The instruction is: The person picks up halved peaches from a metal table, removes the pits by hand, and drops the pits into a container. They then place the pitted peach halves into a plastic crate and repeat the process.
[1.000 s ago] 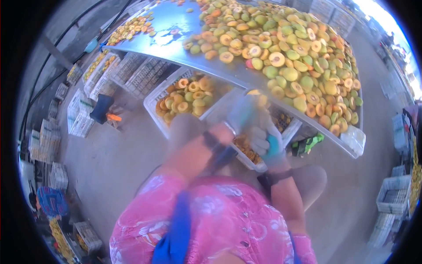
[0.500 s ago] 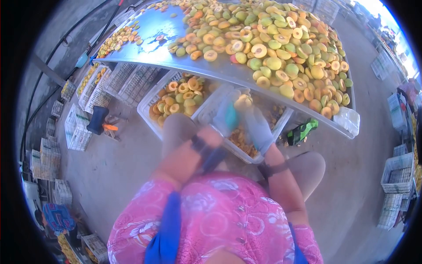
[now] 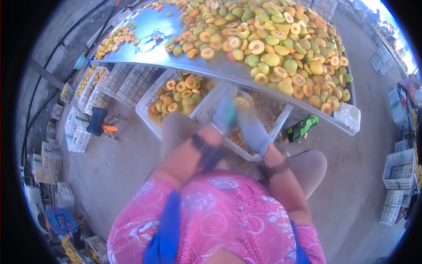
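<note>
In front of my knees both gloved hands meet above a white crate [image 3: 285,121], blurred by motion. My right hand [image 3: 255,132], in a pale glove, has its fingers closed on a yellow peach half [image 3: 242,104]. Close against the fruit is my left hand [image 3: 223,116], closed, with a teal patch at its palm; whether that is a tool handle or part of the glove I cannot make out. Brownish bits, perhaps stones, lie in the crate beneath. A second crate [image 3: 147,115] to the left holds peach halves [image 3: 178,97].
A metal table [image 3: 176,59] just ahead carries a large heap of peach halves [image 3: 281,48]. A white block [image 3: 347,116] sits at its right corner. A green and black bag [image 3: 302,128] lies on the floor. Stacked crates [image 3: 398,171] and a small stool [image 3: 110,127] stand around; another person [image 3: 61,220] is lower left.
The view has shifted slightly. Both hands stay together over the crate with the peach half between them, making small, blurred movements.
</note>
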Motion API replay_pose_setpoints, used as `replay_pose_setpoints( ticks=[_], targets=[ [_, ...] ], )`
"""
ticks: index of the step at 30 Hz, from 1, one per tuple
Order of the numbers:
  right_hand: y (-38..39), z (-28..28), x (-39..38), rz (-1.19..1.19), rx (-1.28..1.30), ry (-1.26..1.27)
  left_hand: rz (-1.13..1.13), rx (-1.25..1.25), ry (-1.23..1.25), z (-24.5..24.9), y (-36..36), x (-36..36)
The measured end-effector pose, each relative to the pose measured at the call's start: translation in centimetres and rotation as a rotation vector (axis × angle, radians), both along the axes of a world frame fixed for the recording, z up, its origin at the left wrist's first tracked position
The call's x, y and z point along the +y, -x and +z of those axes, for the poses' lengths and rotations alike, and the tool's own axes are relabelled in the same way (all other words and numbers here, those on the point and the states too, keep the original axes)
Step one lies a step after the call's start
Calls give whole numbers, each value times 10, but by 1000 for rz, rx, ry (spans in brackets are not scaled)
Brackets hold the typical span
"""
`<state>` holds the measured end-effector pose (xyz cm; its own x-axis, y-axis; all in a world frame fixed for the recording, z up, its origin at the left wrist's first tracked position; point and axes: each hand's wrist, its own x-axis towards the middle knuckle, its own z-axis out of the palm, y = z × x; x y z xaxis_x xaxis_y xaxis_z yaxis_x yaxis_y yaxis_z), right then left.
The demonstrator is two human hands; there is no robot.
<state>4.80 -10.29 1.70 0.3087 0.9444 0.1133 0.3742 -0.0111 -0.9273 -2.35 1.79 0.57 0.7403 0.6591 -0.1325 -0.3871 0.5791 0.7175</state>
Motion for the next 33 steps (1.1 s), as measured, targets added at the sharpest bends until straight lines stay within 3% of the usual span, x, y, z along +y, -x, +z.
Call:
replay_pose_setpoints(
  ticks=[2, 4, 6, 8, 11, 12, 13, 14, 15, 18, 19, 20, 21, 22, 24, 26, 28, 30, 33],
  targets=[
    [4, 29, -4, -42, 328, 321, 4, 49, -25, 2, 2, -1],
    [6, 24, -1, -60, 343, 245, 6, 99, -51, 0, 2, -2],
    [6, 24, 0, -77, 356, 168, 135, 233, -320, -2, 0, -4],
    [5, 27, -1, -54, 604, 241, 139, 199, -310, 1, 2, -7],
    [2, 29, -3, -18, 721, 360, 111, 147, -240, 7, 6, -6],
    [2, 19, -2, -18, 721, 362, 82, 129, -179, 8, 7, -6],
    [4, 0, 0, -34, 473, 214, 84, 128, -177, 11, 7, -8],
    [5, -16, 1, -48, 225, 66, 138, 281, -268, 15, 6, -13],
    [6, -19, 1, -47, 224, 67, 190, 434, -359, 17, 5, -15],
    [7, -22, -1, 34, 293, -1, 188, 415, -311, 8, 3, -11],
    [6, -16, -1, 18, 625, 79, 188, 415, -311, -3, 5, -5],
    [5, -9, -1, 0, 956, 161, 101, 239, -256, -18, 8, 3],
    [6, 2, -2, 0, 954, 163, 16, 63, -199, -26, 9, 7],
    [8, 17, -2, -29, 820, 251, 17, 61, -199, -18, 9, 3],
    [10, 10, 0, -57, 687, 337, 148, 362, -314, -2, 8, -6],
    [12, -31, 3, 20, 421, -32, 170, 371, -340, 6, 10, -14],
    [11, -7, 0, 28, 543, 58, 190, 376, -365, 2, 11, -11],
    [12, 19, -3, 42, 662, 150, 36, 85, -196, -13, 16, 3],
    [21, 37, -4, -46, 744, 307, 135, 243, -388, 8, 17, -7]
  ],
)
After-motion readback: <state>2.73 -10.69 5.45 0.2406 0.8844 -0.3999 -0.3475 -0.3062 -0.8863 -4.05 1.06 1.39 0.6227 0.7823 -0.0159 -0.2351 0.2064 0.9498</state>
